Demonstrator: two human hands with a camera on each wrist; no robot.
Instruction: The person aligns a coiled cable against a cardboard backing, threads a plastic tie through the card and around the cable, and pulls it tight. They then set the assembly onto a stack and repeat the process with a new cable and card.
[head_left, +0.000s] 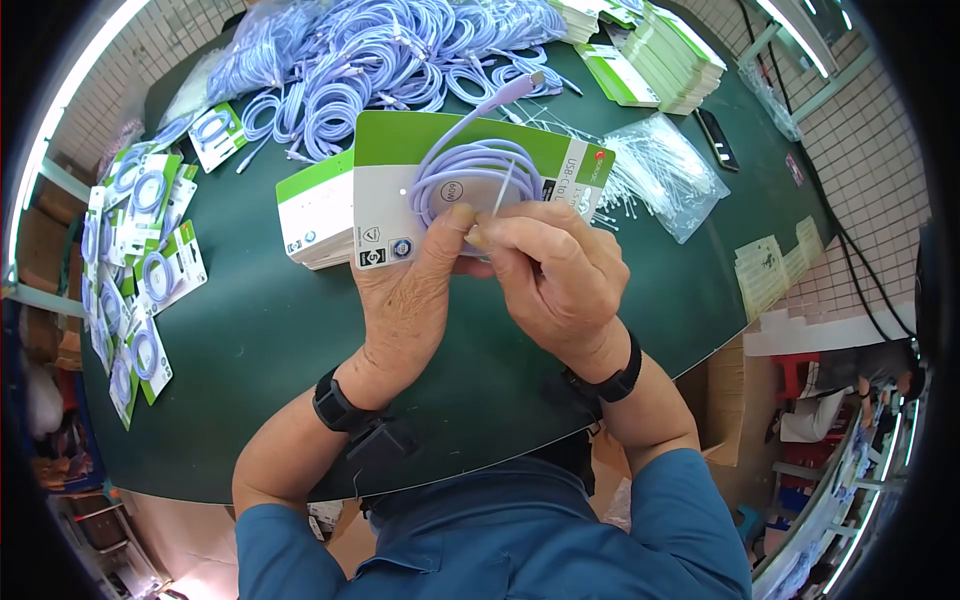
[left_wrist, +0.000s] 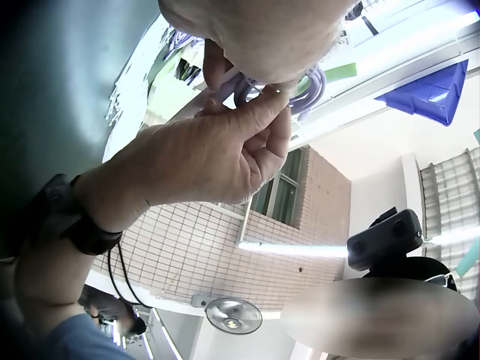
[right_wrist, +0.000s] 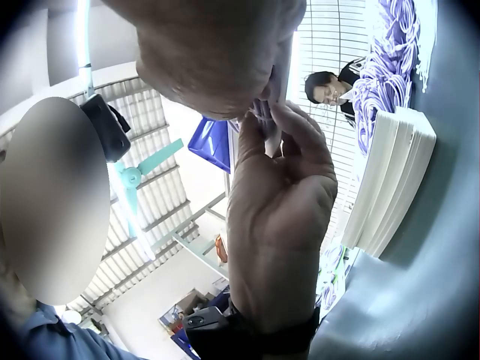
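Observation:
A green-and-white USB-C cable packaging card [head_left: 385, 135] is upright before the person, with a coiled lilac cable [head_left: 440, 185] against its front. The cable's plug end sticks up past the card's top edge. The left hand [head_left: 408, 305] grips card and coil from below, thumb on the front. Close beside that thumb, the right hand [head_left: 560, 270] pinches a thin white plastic tie [head_left: 505, 188] between thumb and forefinger; the tie crosses the coil. Both hands' fingertips meet at the coil's lower part. In the left wrist view, the left hand [left_wrist: 262, 37] partly hides the coil [left_wrist: 311, 90].
A stack of cards [head_left: 318, 215] stands behind the held card. Loose lilac cables [head_left: 370, 75] pile up at the back. Carded cables [head_left: 140, 260] lie at left. White ties [head_left: 650, 170] in a plastic bag, a phone [head_left: 717, 140] and more card stacks [head_left: 670, 60] are at right.

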